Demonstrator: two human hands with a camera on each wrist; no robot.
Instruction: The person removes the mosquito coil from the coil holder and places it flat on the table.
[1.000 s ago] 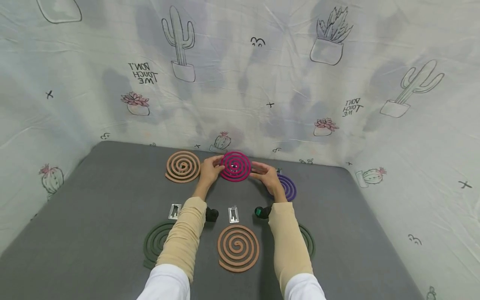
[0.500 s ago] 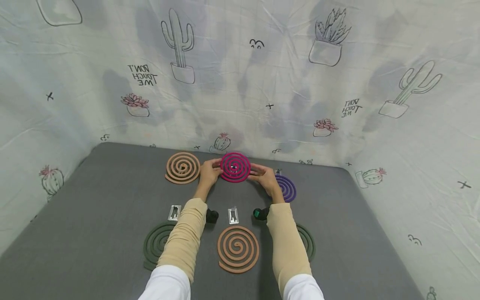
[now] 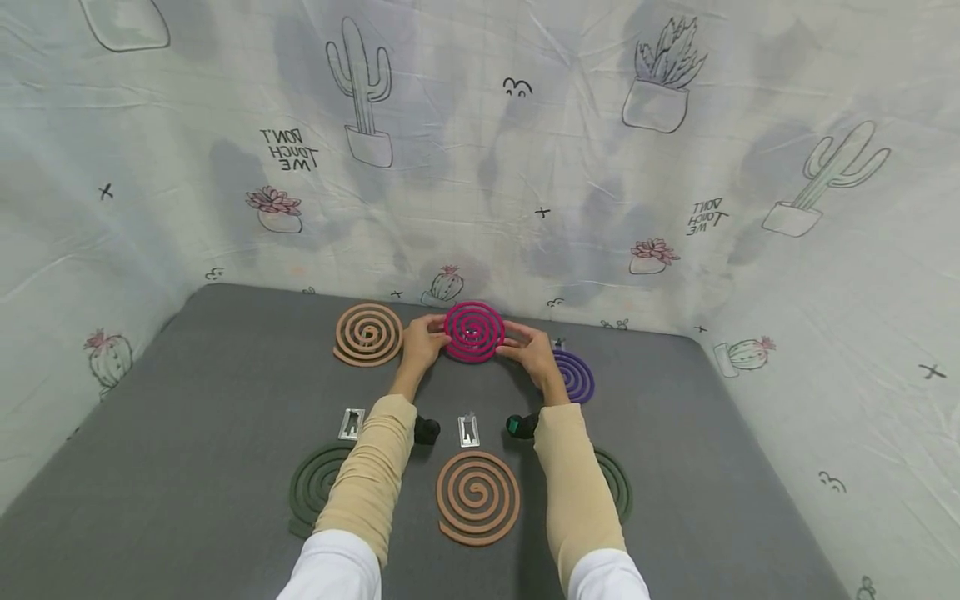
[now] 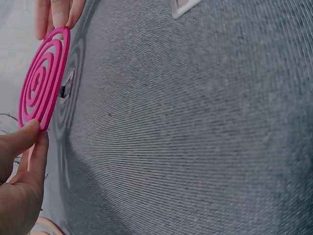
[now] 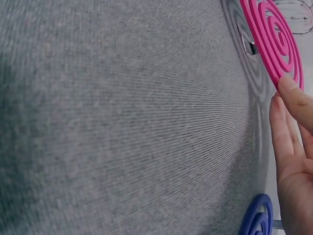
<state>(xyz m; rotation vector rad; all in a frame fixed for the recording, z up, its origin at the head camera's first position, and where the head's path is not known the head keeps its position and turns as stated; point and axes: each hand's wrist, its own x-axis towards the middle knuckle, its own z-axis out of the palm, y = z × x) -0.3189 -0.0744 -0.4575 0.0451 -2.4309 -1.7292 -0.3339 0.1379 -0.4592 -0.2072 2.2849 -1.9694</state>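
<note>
A pink mosquito coil [image 3: 475, 315] is held up between both hands near the back of the table. My left hand [image 3: 422, 342] pinches its left edge, thumb on the near face and fingers behind, as the left wrist view shows. On the opposite edge my right hand [image 5: 296, 166] pinches it with thumb and fingertips. Behind the coil, a small metal coil stand [image 4: 70, 84] sits on the table, with its upright prong close to the coil's middle. Whether the prong touches the coil I cannot tell.
A tan coil [image 3: 368, 335] stands left of the hands, a purple coil [image 3: 577, 377] to the right. Nearer lie a brown coil [image 3: 477, 498], two dark green coils partly under the sleeves, and two flat metal stands, one [image 3: 468, 431] central. A patterned cloth wall [image 3: 480, 167] rises behind.
The right hand's fingers have come in closer to the pink coil's edge. The coil itself stays in nearly the same place, and the other things have not moved.
</note>
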